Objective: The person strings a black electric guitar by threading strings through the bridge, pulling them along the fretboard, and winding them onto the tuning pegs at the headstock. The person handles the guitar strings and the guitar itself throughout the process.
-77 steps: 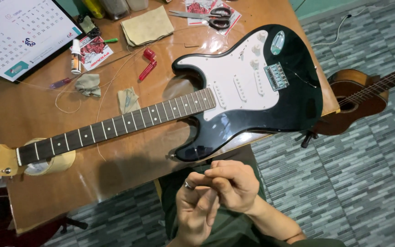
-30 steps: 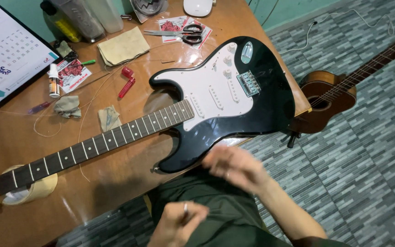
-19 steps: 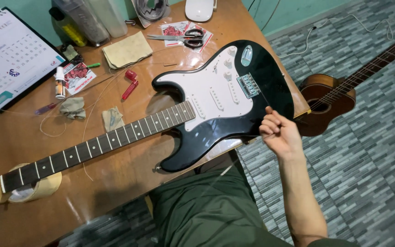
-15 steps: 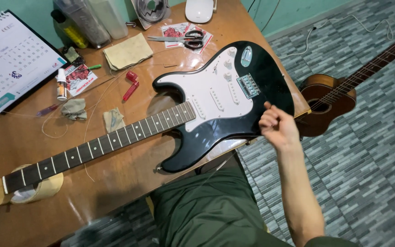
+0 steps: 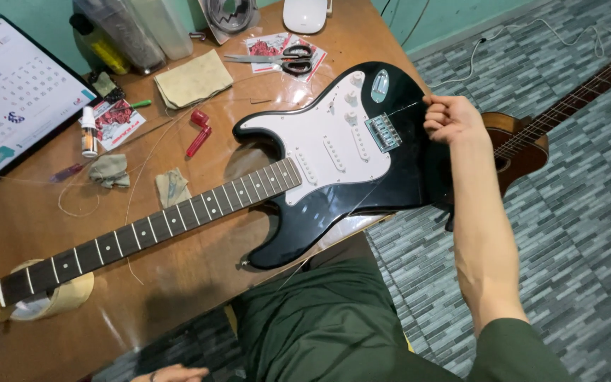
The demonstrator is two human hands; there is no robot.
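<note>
Surface (image 5: 199, 283): brown wooden top carrying the guitar and small items; its left and near edges are cut off.
Electric guitar (image 5: 334, 152): black body with white plate, lying flat, neck pointing left, body overhanging the right edge of the surface.
Neck support (image 5: 54, 301): roll of tape under the neck near the headstock, which is cut off at the left border.
Right hand (image 5: 450, 117): clenched at the body's far right edge, just beyond the bridge (image 5: 383, 132); a thin pale line running from bridge to fist looks like a string pinched in the fingers, though it is too fine to be sure.
Left hand (image 5: 171, 373): only a sliver at the bottom edge; its state cannot be told.
Step in hand: judged to be pulling a string through at the bridge.
Next move: likely calls for a steady, straight pull.
Second guitar (image 5: 525, 138): brown, beside the surface, partly hidden by the forearm.
Scissors (image 5: 284, 62): on a packet at the far edge.
</note>
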